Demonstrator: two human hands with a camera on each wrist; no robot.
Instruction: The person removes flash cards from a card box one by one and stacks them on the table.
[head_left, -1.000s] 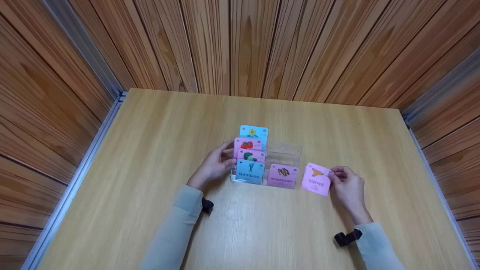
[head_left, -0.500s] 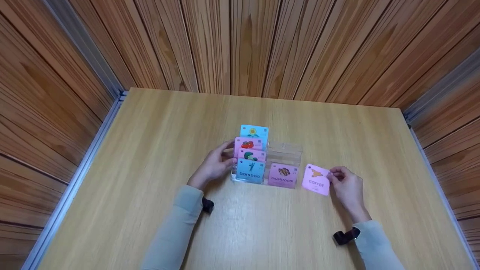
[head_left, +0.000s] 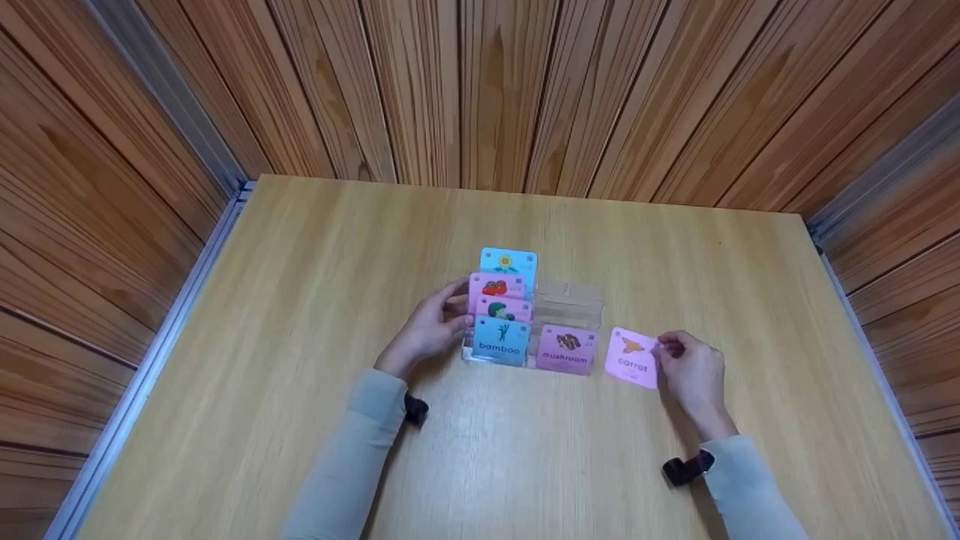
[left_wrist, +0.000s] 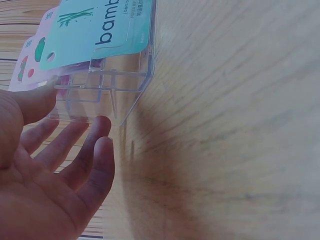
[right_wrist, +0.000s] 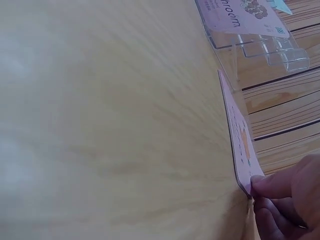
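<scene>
Nearest are two pale grey-green sleeves (head_left: 750, 487), with small black wrist devices (head_left: 686, 471) at the cuffs. The right hand (head_left: 694, 379) pinches the right edge of a square pink card with rounded corners (head_left: 631, 364), printed "carrot" below an orange carrot picture; thumb and finger are together on it. This card is just right of a clear plastic stepped stand (head_left: 570, 307), with a gap between.

On the stand's front step, a pink-purple square card (head_left: 566, 360) at right reads "mushroom", and a blue square card (head_left: 501, 346) at left reads "bamboo". Smaller print beneath the words is not legible overall.

The left hand (head_left: 427, 326) is at the stand's left side, thumb touching it, fingers loosely bent and spread; I cannot tell whether they clamp the plastic.

Behind "bamboo", in order, are a pink card with a green vegetable picture (head_left: 501, 309), a pink card with red tomatoes (head_left: 496, 288) and a light-blue card with a yellow sunflower (head_left: 506, 262). Beyond the light wood-grain table (head_left: 375, 247) rises a brown plank-patterned wall (head_left: 495, 90).
</scene>
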